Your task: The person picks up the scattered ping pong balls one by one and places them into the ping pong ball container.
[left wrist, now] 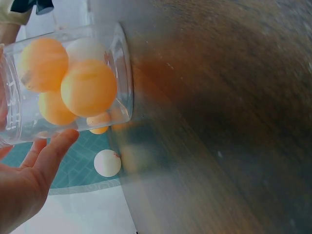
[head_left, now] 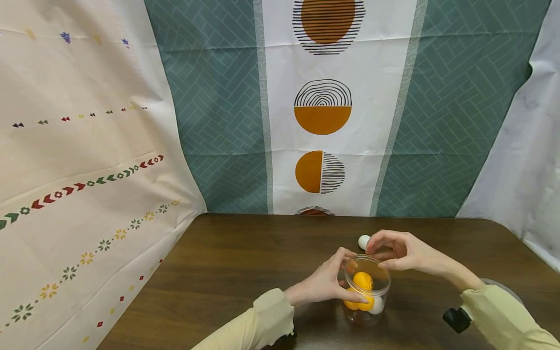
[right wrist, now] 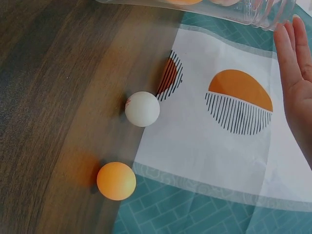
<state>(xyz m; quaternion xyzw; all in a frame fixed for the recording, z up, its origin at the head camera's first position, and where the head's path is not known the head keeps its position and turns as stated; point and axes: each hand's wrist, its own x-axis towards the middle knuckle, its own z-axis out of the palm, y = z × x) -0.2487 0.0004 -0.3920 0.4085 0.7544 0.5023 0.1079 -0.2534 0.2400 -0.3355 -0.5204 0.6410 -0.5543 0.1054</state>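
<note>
A clear plastic jar [head_left: 362, 318] stands on the table with several orange table tennis balls [head_left: 363, 280] and a white ball [head_left: 377, 305] inside. My left hand [head_left: 321, 282] grips it from the left, thumb on the near side and fingers on the far side. At the jar's right rim hovers my right hand [head_left: 400, 250], fingers bent loosely with no ball visible in them. In the right wrist view its extended fingers [right wrist: 287, 53] come close to the jar mouth. A white ball [right wrist: 142, 109] and an orange ball [right wrist: 116, 181] lie on the table outside the jar.
Beside the right sleeve, a round clear rim [head_left: 503, 288] is partly covered by the arm. The brown wooden table [head_left: 245, 253] ends against a patterned cloth [head_left: 218, 121] at the back, with another cloth [head_left: 78, 170] along the left.
</note>
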